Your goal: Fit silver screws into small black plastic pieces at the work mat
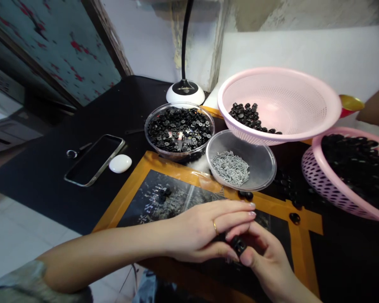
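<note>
Head view, one entry. Held: one small black plastic piece (238, 245), low between the two thumbs. Right hand (268, 248): thumb and curled fingers pinched together on that piece. Left hand (205, 227), gold ring worn: laid across the right fingers, thumb tip beside the piece; whether it also grips, I cannot tell.

Stock, beyond the grip and leftward: clear round plastic bowl (213, 128), full of flat black discs (177, 126). Straight beyond: translucent plastic bowl (262, 164), part-filled with silver metal pins (230, 168). Beyond and right: pale pink plastic colander (290, 105), a modest heap of black pieces; nearer right, pink perforated basket (325, 185), heaped black.

Progress, by my judgement: one piece in hand, plenty of stock left; which heap is finished, unclear.
</note>
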{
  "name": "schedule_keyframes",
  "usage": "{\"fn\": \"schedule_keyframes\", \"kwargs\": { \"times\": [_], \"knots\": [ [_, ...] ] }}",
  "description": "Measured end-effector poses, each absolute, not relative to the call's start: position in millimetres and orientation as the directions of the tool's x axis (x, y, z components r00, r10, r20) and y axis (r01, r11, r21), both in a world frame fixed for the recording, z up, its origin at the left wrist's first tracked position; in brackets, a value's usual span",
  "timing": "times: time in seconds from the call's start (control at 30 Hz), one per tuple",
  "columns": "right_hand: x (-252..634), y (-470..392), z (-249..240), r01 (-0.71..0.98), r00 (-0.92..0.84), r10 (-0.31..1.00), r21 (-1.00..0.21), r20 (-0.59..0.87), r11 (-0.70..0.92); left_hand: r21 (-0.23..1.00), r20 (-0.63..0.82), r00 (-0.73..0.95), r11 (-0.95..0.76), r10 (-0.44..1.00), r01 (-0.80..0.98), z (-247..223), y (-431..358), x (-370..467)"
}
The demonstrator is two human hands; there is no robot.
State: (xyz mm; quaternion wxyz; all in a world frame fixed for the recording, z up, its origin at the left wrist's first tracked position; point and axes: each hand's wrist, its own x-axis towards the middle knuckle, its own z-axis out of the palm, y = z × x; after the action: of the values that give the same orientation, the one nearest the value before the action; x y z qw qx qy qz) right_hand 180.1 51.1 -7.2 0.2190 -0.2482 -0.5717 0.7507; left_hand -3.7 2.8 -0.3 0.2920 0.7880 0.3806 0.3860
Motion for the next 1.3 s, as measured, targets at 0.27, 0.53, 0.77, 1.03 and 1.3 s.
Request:
{"fn": "schedule_keyframes", "kwargs": {
  "times": [0.27, 0.53, 0.77, 1.03, 1.3],
  "knots": [
    [190.5, 42.2, -16.8, 0.012, -0.814, 0.542, -0.939, -0.208, -0.343, 0.714, 0.396, 0.446, -0.574, 0.803, 0.4, -9.8, -1.2, 7.9],
    [191.0, 41.3, -20.2, 0.033, -0.773, 0.601, -0.959, -0.203, -0.282, 0.646, 0.445, 0.408, -0.601, 0.797, 0.47, -12.3, -3.6, 12.5],
    [184.4, 48.6, -12.9, 0.008, -0.782, 0.598, -0.963, -0.175, -0.271, 0.654, 0.452, 0.41, -0.607, 0.792, 0.451, -8.3, -0.2, 11.9],
    [188.6, 94.1, 13.9, 0.353, -0.74, 0.672, -0.849, 0.004, 0.394, 0.445, -0.033, 0.228, -0.19, 0.973, 0.875, 36.0, 9.7, -56.9],
    [202.3, 118.7, -4.4, 0.56, -0.695, 0.636, -0.302, 0.335, 0.771, 0.249, -0.326, -0.025, 0.112, 0.945, 0.962, 34.9, -1.1, -96.0]
  ]
}}
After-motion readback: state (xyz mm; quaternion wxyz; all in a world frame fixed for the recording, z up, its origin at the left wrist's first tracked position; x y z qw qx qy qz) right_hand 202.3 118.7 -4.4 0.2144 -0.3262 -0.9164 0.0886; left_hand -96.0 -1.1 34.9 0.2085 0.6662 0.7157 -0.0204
